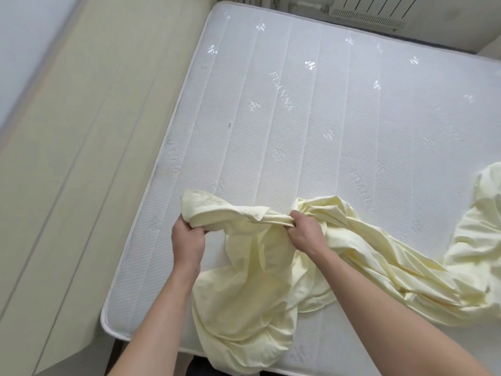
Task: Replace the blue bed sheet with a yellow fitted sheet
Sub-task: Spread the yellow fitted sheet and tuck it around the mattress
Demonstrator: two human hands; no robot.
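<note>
A pale yellow fitted sheet lies crumpled over the near part of a bare white quilted mattress. My left hand grips a bunched edge of the sheet near the mattress's left side. My right hand grips the same edge a short way to the right, fingers curled into the cloth. The stretch between both hands is raised off the mattress. The rest of the sheet trails right to the frame's edge and hangs over the near edge. No blue sheet is in view.
A cream panelled wall or headboard runs close along the mattress's left side. A white radiator stands beyond the far edge. A narrow dark strip of floor shows at the near left corner.
</note>
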